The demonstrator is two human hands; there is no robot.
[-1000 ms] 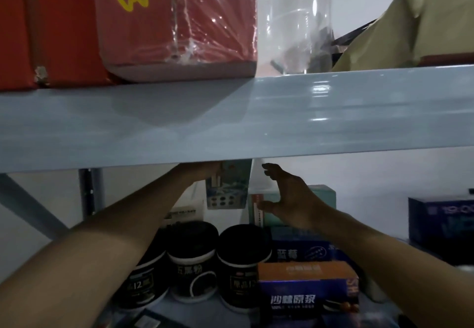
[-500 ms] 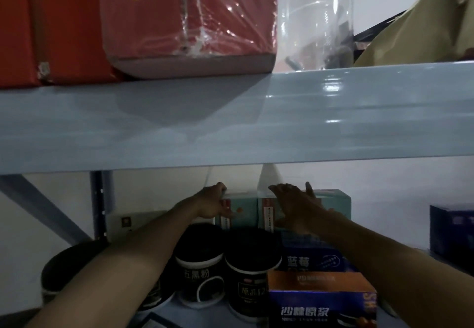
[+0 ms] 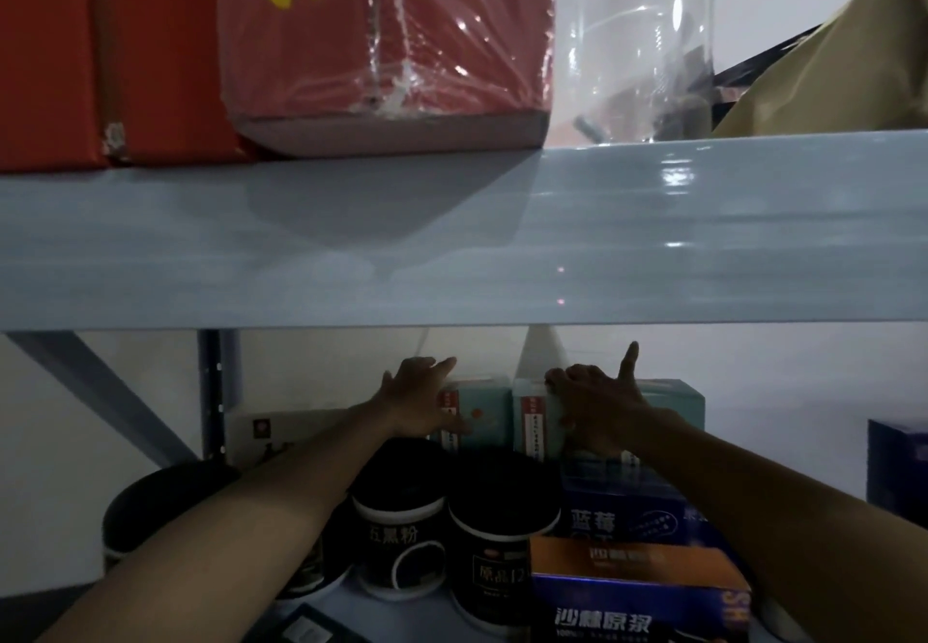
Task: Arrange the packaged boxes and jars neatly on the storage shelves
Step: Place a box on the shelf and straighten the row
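Note:
Two teal boxes stand side by side at the back of the lower shelf, on top of other packages. My left hand lies against the left teal box, fingers stretched above its top and thumb at its front. My right hand covers the front of the right teal box, fingers bent over its top left corner and one finger pointing up. Black jars with white labels stand in front, below my arms.
The grey upper shelf beam hangs just above my hands. It carries red boxes, a clear jar and tan paper. Below are a blue box, an orange-and-blue box, a white box and a dark box.
My left hand brought the left teal box down from under the beam and set it beside the right one. Its fingers have since straightened. My right hand moved onto the right box.

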